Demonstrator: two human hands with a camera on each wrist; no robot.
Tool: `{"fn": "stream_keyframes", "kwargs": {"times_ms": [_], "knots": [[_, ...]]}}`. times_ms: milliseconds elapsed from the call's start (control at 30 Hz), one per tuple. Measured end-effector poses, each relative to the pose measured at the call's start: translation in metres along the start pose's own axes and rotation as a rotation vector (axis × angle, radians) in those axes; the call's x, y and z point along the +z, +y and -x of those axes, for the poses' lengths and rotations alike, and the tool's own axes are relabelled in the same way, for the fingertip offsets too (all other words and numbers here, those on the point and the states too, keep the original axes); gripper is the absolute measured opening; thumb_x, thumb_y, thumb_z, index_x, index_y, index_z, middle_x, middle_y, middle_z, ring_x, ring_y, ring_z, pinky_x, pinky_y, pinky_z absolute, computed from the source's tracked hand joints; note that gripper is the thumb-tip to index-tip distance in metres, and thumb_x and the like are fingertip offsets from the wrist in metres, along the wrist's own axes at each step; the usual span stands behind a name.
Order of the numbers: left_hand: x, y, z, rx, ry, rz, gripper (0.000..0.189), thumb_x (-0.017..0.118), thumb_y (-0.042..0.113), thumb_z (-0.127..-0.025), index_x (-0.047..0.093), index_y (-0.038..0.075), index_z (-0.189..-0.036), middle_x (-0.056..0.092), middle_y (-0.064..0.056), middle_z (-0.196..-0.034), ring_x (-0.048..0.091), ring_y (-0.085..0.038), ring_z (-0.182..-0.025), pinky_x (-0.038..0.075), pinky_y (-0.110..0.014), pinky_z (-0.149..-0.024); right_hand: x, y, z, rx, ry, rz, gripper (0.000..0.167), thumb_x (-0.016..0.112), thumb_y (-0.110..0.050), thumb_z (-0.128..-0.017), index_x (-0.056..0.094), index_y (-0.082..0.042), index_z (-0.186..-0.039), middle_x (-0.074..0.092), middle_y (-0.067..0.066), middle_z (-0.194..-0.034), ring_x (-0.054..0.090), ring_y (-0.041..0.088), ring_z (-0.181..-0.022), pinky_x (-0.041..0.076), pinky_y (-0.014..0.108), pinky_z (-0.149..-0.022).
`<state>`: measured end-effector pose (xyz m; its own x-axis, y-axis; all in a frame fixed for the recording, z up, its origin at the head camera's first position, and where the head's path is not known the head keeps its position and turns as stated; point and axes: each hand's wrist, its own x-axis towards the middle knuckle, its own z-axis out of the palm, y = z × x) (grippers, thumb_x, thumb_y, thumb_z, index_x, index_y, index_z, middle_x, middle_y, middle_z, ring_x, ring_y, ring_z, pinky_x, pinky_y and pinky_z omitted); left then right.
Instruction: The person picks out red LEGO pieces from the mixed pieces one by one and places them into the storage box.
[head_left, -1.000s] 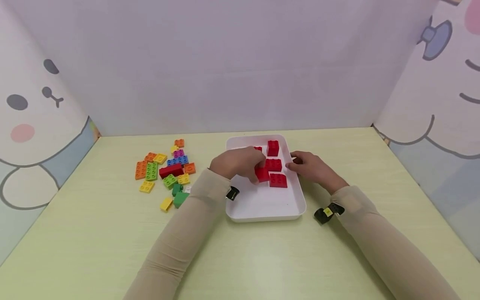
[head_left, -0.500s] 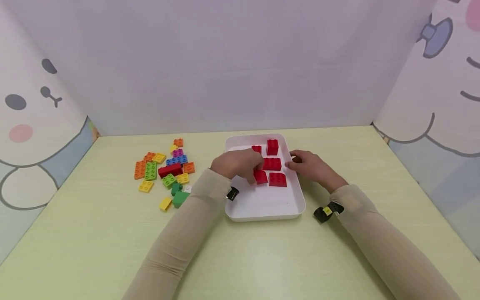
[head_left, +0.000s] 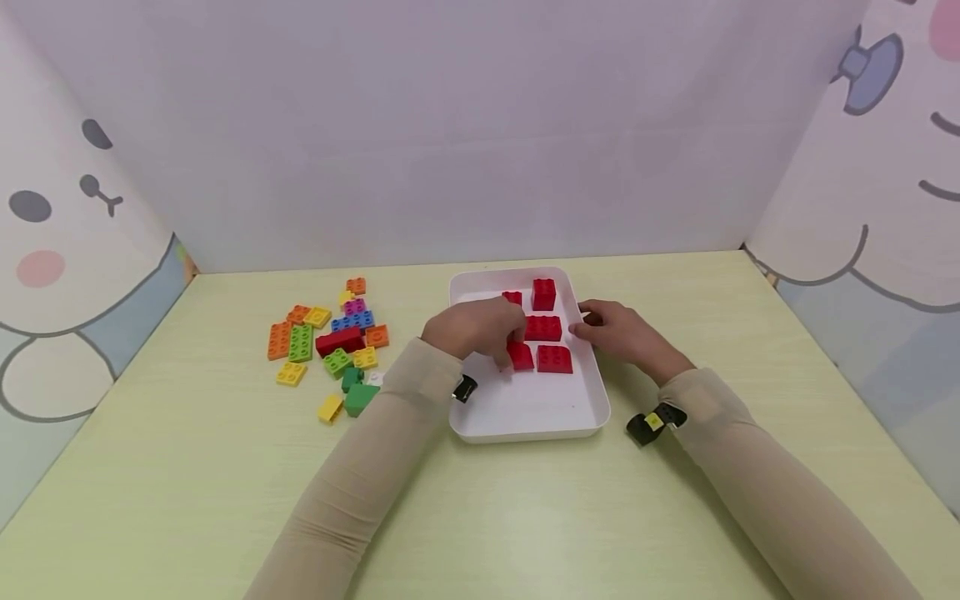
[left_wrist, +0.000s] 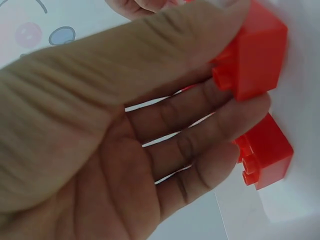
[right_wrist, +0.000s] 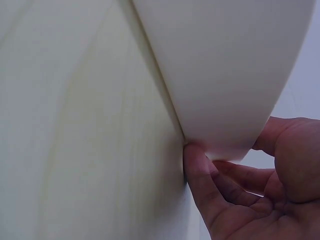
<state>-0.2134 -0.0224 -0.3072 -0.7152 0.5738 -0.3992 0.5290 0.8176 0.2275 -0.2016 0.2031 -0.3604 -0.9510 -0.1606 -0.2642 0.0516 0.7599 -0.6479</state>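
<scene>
In the head view my left hand (head_left: 480,327) reaches over the left wall of a white tray (head_left: 525,417). Its thumb and fingers pinch a red toy building brick (left_wrist: 262,55), low over the tray floor. Beside that brick lies another red brick with a rounded corner (head_left: 555,359). Farther back sit a longer red brick (head_left: 543,327), a tall red one (head_left: 543,294) and a small one (head_left: 512,297), partly covered by the hand. My right hand (head_left: 617,332) grips the tray's right wall (right_wrist: 215,85), thumb at the rim and fingertips low on the outside.
Left of the tray, loose bricks lie on the pale wooden table (head_left: 510,517), among them a dark red brick (head_left: 340,341), a blue brick (head_left: 352,321) and a green brick (head_left: 362,399). A light curtain (head_left: 480,133) hangs behind the table.
The red brick in my left hand has come down slightly toward the viewer and levelled beside its neighbour. My right hand keeps its grip on the tray wall.
</scene>
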Motion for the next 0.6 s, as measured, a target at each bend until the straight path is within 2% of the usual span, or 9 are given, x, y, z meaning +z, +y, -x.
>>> {"fn": "stream_keyframes", "kwargs": {"times_ms": [600], "knots": [[0.0021, -0.0024, -0.0014, -0.017, -0.014, -0.003, 0.034, 0.086, 0.023, -0.083, 0.067, 0.014, -0.109, 0.063, 0.003, -0.098, 0.058, -0.015, -0.093, 0.051, -0.028, -0.077, 0.0002, 0.0015, -0.0009, -0.001, -0.002, -0.010, 0.058, 0.058, -0.030, -0.103, 0.041, -0.001, -0.150, 0.052, 0.024, -0.139, 0.054, 0.038, -0.119, 0.049, 0.053, -0.101]]}}
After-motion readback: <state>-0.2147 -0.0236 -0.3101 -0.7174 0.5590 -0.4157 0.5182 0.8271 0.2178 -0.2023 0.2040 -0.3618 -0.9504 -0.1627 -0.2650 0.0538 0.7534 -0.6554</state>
